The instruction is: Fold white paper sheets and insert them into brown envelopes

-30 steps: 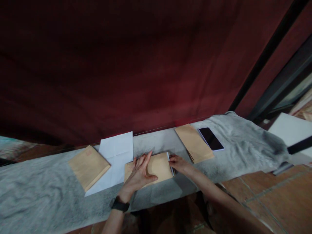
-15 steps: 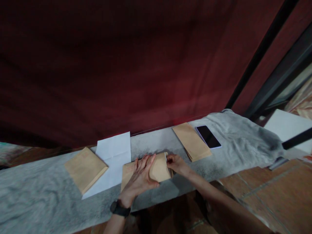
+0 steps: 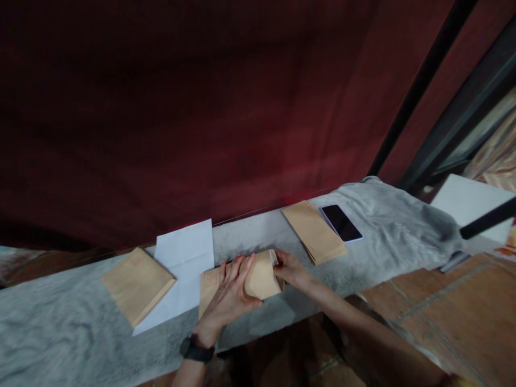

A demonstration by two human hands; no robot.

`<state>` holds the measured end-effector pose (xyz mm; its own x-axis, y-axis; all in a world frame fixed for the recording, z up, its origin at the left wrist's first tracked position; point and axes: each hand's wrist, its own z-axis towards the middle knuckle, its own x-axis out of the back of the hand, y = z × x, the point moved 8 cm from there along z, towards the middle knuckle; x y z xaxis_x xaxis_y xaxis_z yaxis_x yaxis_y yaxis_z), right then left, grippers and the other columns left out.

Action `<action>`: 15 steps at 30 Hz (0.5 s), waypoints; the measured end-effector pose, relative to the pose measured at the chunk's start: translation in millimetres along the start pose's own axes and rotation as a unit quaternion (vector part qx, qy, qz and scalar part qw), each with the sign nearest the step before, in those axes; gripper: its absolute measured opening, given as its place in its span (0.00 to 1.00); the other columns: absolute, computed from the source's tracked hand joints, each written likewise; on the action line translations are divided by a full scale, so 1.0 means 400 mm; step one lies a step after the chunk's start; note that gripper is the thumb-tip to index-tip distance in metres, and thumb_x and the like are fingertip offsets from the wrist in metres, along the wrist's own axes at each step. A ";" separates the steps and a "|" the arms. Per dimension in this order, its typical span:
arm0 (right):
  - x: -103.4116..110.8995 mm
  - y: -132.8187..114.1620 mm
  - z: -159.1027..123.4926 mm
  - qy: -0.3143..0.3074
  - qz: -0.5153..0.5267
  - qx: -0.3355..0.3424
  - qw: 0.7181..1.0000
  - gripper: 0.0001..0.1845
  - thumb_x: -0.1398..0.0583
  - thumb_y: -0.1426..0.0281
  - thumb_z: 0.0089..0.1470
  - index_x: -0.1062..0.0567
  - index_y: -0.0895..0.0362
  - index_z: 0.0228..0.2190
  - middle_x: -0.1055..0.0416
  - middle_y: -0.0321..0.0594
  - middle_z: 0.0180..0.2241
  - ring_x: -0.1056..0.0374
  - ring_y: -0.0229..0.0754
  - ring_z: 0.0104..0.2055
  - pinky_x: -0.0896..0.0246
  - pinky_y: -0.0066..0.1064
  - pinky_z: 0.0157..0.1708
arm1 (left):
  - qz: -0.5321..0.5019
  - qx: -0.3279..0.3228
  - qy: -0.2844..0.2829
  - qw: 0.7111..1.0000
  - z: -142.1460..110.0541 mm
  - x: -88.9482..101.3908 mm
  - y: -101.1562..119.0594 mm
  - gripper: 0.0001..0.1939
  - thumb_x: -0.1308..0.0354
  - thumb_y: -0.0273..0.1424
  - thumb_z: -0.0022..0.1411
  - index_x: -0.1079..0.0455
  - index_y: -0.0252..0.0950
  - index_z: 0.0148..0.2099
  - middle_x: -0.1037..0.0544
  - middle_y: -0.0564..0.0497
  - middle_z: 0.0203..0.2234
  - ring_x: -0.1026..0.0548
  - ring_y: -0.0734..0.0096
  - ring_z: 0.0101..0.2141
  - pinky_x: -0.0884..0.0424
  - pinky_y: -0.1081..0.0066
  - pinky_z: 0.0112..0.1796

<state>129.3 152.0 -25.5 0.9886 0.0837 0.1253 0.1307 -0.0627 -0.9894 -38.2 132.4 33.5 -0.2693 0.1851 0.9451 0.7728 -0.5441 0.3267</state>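
Note:
A brown paper envelope (image 3: pixel 264 275) lies in front of me, its right end lifted a little and gaping, with a whitish edge showing there. My left hand (image 3: pixel 231 300), a dark watch (image 3: pixel 196 350) on its wrist, rests flat across it with fingers spread. At the envelope's right end my right hand (image 3: pixel 292 270) is closed, its curled fingers pinching at the open edge; the fingertips are partly hidden. More brown paper (image 3: pixel 207 290) with a faint reddish mark shows under my left hand.
A stack of brown envelopes (image 3: pixel 314 231) lies right, beside a phone (image 3: pixel 342 222). Left, a brown envelope (image 3: pixel 137 282) overlaps a creased white sheet (image 3: pixel 187 269). All rest on a narrow surface under grey cloth (image 3: pixel 72 333). Behind hangs a dark red curtain (image 3: pixel 242 134); a black pole (image 3: pixel 419 91) stands right.
My right fingers have shifted slightly at the envelope's open end, and the paper there bulges more. My left hand stays in place. The view has turned slightly.

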 end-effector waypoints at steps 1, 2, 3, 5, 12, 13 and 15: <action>-0.006 0.002 0.001 -0.013 0.022 -0.007 1.000 0.11 0.39 0.74 0.41 0.23 0.55 0.32 0.23 0.35 0.30 0.28 0.43 0.34 0.34 0.31 0.35 | 0.000 -0.001 0.000 1.000 0.000 0.001 0.000 0.61 0.30 0.41 0.46 0.63 0.45 0.73 0.46 0.41 0.68 0.50 0.45 0.67 0.64 0.44 0.65; -0.010 0.004 0.001 -0.023 0.040 -0.015 0.999 0.10 0.39 0.74 0.41 0.23 0.55 0.30 0.23 0.34 0.29 0.28 0.43 0.33 0.34 0.31 0.35 | 0.000 -0.002 0.000 1.000 0.000 0.001 0.001 0.61 0.30 0.41 0.46 0.63 0.44 0.73 0.46 0.41 0.67 0.50 0.45 0.67 0.63 0.44 0.65; -0.013 0.007 0.001 -0.028 0.047 -0.022 0.998 0.09 0.39 0.74 0.40 0.22 0.56 0.29 0.23 0.34 0.28 0.29 0.42 0.32 0.34 0.31 0.35 | 0.001 -0.003 0.001 1.000 0.000 0.002 0.001 0.60 0.30 0.41 0.46 0.63 0.44 0.73 0.45 0.41 0.67 0.49 0.45 0.67 0.63 0.44 0.65; -0.014 0.008 -0.001 -0.028 0.050 -0.027 0.998 0.08 0.39 0.74 0.40 0.22 0.56 0.28 0.24 0.33 0.27 0.29 0.42 0.31 0.34 0.31 0.34 | 0.004 -0.006 0.000 1.000 -0.001 0.002 0.002 0.60 0.30 0.41 0.46 0.63 0.44 0.73 0.45 0.41 0.67 0.49 0.45 0.67 0.63 0.44 0.65; -0.010 0.013 -0.003 -0.017 0.062 -0.042 0.997 0.13 0.41 0.76 0.37 0.22 0.56 0.28 0.22 0.33 0.28 0.28 0.42 0.32 0.34 0.29 0.32 | 0.006 -0.014 0.005 1.000 -0.001 0.010 0.007 0.60 0.31 0.40 0.48 0.64 0.45 0.73 0.46 0.42 0.68 0.50 0.45 0.67 0.64 0.43 0.65; -0.010 0.016 -0.003 -0.015 0.066 -0.046 0.997 0.13 0.41 0.76 0.37 0.22 0.56 0.28 0.22 0.34 0.28 0.29 0.42 0.31 0.35 0.29 0.32 | 0.006 -0.014 0.004 1.000 -0.002 0.009 0.007 0.59 0.31 0.41 0.48 0.64 0.45 0.73 0.46 0.42 0.68 0.50 0.46 0.67 0.64 0.44 0.65; -0.012 0.022 -0.002 -0.011 0.077 -0.053 0.996 0.13 0.41 0.76 0.36 0.22 0.55 0.29 0.22 0.33 0.28 0.29 0.42 0.31 0.35 0.29 0.32 | 0.008 -0.016 0.004 1.000 -0.003 0.007 0.005 0.59 0.31 0.41 0.48 0.64 0.45 0.73 0.46 0.42 0.68 0.50 0.46 0.67 0.65 0.44 0.66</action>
<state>125.7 150.4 -34.8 0.9958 0.0863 -0.0295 -0.0135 -0.1802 -0.9835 -38.1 130.7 36.8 -0.2606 0.1697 0.9504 0.7590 -0.5724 0.3103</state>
